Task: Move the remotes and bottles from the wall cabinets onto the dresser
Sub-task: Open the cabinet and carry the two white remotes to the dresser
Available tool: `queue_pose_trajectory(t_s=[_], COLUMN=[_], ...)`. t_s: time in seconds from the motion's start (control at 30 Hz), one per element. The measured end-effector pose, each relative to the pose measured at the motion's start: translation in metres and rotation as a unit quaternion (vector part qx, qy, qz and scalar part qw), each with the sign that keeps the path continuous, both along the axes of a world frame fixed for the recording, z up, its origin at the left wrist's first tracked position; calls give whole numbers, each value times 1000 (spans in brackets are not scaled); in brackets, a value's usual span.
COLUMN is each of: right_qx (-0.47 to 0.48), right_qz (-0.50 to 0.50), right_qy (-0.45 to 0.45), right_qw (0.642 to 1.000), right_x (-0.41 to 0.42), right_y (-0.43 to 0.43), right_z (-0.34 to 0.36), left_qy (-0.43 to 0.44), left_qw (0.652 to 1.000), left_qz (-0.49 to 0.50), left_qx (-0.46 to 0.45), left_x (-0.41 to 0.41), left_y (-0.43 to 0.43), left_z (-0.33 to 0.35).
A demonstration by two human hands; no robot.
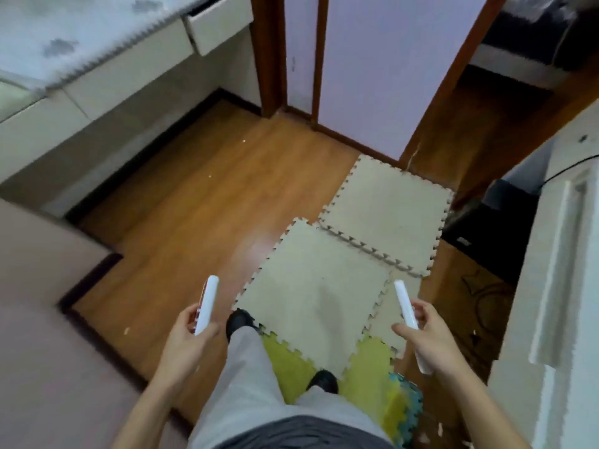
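My left hand (184, 335) grips a white remote (206, 303) with an orange-red edge; it points up and away from me. My right hand (428, 335) holds a second, longer white remote (405, 306), whose lower end sticks out below the palm. Both hands hang at waist height over the floor. A white dresser (97, 79) with a patterned cloth on top stands at the upper left, with one drawer (220, 24) pulled partly open. No bottles or wall cabinets show in this blurred view.
Beige foam mats (356, 241) and yellow ones (372, 364) cover part of the wooden floor (194, 202). My legs and dark shoes stand at the mats' edge. A bed edge (39, 303) fills the lower left, white furniture (557, 286) the right, a door frame (269, 53) ahead.
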State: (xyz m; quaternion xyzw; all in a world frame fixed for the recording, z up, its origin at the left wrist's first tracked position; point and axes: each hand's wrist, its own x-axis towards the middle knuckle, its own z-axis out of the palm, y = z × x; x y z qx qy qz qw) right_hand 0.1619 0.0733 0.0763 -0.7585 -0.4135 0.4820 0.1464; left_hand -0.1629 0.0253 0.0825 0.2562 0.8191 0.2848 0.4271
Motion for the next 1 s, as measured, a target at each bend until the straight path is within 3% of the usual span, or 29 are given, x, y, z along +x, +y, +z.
queue_pose_trajectory(t_s=[0.23, 0.6, 1.0], right_qx=[-21, 12, -74], right_qz=[136, 203, 260], right_qy=[-30, 16, -49], right_qw=[990, 979, 962], right_x=[-122, -350, -460], right_y=[90, 228, 382], right_z=[-33, -46, -81], left_qy=[-30, -7, -68], left_qw=[995, 978, 950], left_qz=[99, 205, 292], left_qx=[-10, -33, -86], left_x=[-101, -319, -403], left_y=[12, 84, 215], left_z=[-49, -72, -103])
